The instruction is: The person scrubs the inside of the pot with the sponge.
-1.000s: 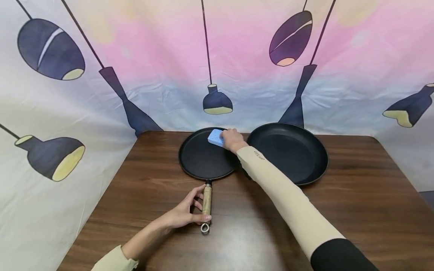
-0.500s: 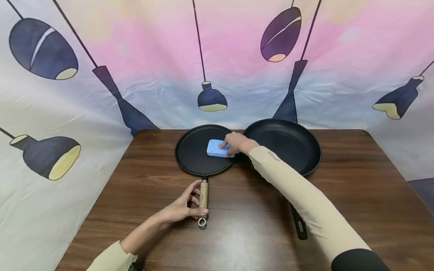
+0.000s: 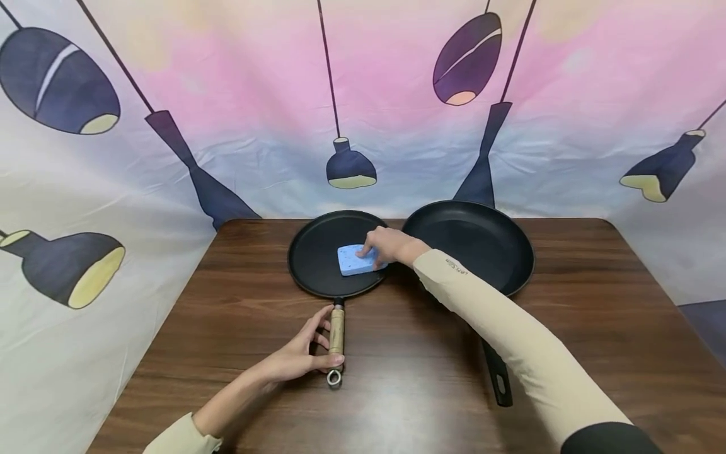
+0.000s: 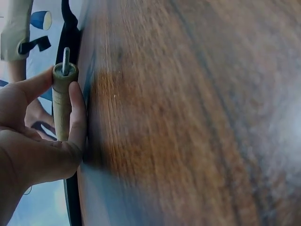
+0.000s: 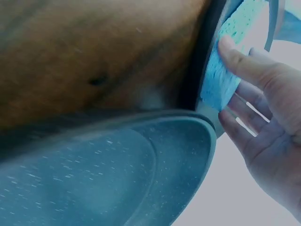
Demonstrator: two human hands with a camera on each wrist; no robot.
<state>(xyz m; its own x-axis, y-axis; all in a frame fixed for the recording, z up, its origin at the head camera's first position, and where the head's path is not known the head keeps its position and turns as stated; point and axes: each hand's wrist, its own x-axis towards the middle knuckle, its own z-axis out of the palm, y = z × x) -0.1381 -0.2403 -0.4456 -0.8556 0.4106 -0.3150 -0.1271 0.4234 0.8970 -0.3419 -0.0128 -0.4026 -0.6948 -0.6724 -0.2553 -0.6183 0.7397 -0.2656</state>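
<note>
A flat black crepe pan with a wooden handle lies on the table, its handle toward me. My left hand grips that handle from the left, thumb near the metal ring at its end. In the left wrist view the thumb and fingers sit on both sides of the handle. My right hand holds a light blue sponge against the right front part of the pan's surface. The right wrist view shows the thumb on the sponge, with the other fingers behind it.
A deeper black frying pan stands just right of the crepe pan, partly under my right forearm. Its black handle points toward me. The brown wooden table ends at a printed cloth backdrop.
My right hand has moved the sponge from the back of the crepe pan toward its front. The left hand keeps its grip on the handle. The head view has shifted slightly.
</note>
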